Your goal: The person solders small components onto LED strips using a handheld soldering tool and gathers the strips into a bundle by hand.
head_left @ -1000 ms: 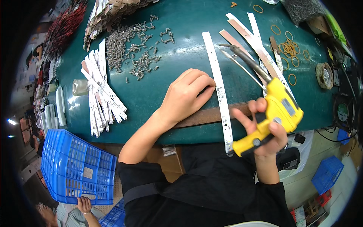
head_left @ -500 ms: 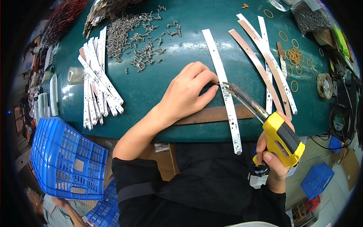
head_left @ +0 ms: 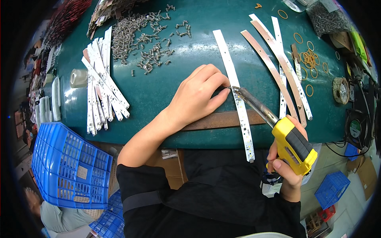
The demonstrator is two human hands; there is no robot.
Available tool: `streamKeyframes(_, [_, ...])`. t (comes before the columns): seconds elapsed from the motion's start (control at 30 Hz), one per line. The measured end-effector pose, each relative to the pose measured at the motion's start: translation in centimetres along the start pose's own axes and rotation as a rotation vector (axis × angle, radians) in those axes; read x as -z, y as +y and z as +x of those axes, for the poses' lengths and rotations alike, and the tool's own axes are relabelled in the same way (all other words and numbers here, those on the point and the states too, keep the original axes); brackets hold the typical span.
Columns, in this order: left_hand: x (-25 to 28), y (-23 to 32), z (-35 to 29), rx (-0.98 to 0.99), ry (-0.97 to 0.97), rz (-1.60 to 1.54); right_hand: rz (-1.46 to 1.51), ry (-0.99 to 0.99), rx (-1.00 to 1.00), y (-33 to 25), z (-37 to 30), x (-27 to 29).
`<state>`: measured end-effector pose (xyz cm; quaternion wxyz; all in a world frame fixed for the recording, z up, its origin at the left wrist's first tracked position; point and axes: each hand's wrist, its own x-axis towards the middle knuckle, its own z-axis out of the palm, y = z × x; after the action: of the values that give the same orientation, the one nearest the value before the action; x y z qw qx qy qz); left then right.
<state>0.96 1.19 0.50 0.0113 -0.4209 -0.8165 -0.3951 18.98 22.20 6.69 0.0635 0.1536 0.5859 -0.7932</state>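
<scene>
A white circuit-board strip (head_left: 240, 106) with small components along it lies nearly upright in front of me. It crosses a brown wooden bar (head_left: 216, 120) and its near end reaches past the table edge. My right hand (head_left: 282, 164) is closed round the handle of a yellow and black soldering gun (head_left: 293, 147). The gun's hot tip touches or nearly touches the strip around its middle. At that same spot my left hand (head_left: 198, 95) is closed in a pinch, its thumb and fingertip by the strip's left edge. Whatever sits between those fingertips is too small to name.
Loose small metal connectors (head_left: 131, 37) lie at the back left, beside a pile of strips (head_left: 99, 93) and a tape roll (head_left: 79, 78). More strips (head_left: 285, 67) and rubber bands (head_left: 309, 58) are to the right. A blue basket (head_left: 67, 166) stands lower left near another person (head_left: 59, 217).
The soldering gun has shifted slightly left, its tip staying by the strip's middle. My left hand has hardly moved. The other person at lower left has changed posture.
</scene>
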Motion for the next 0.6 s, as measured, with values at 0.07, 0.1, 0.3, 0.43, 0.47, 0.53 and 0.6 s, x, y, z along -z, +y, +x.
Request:
streamKeyframes(0.07, [0.0, 0.0, -0.1, 0.010, -0.008, 0.004, -0.014, -0.001, 0.045, 0.2, 0.3, -0.2])
streamKeyframes(0.1, [-0.1, 0.0, -0.1, 0.019, -0.016, 0.008, -0.028, -0.002, 0.089, 0.3, 0.4, -0.2])
streamKeyframes(0.3, [0.0, -0.1, 0.0, -0.014, 0.002, 0.003, -0.143, -0.024, 0.058, -0.6, 0.2, 0.2])
streamKeyframes(0.43, [-0.1, -0.1, -0.2, 0.013, -0.003, -0.005, -0.006, 0.053, 0.040, -1.2, 0.3, -0.5])
streamKeyframes(0.47, [-0.1, -0.1, -0.1, 0.009, -0.002, -0.002, -0.007, 0.051, 0.041, -1.1, 0.3, -0.4])
streamKeyframes(0.53, [-0.1, -0.1, -0.1, 0.004, 0.000, 0.001, 0.023, 0.023, 0.079, -0.9, 0.2, 0.0])
streamKeyframes(0.6, [-0.1, -0.1, -0.1, -0.005, 0.007, 0.002, 0.018, 0.002, 0.082, -0.9, 0.3, 0.1])
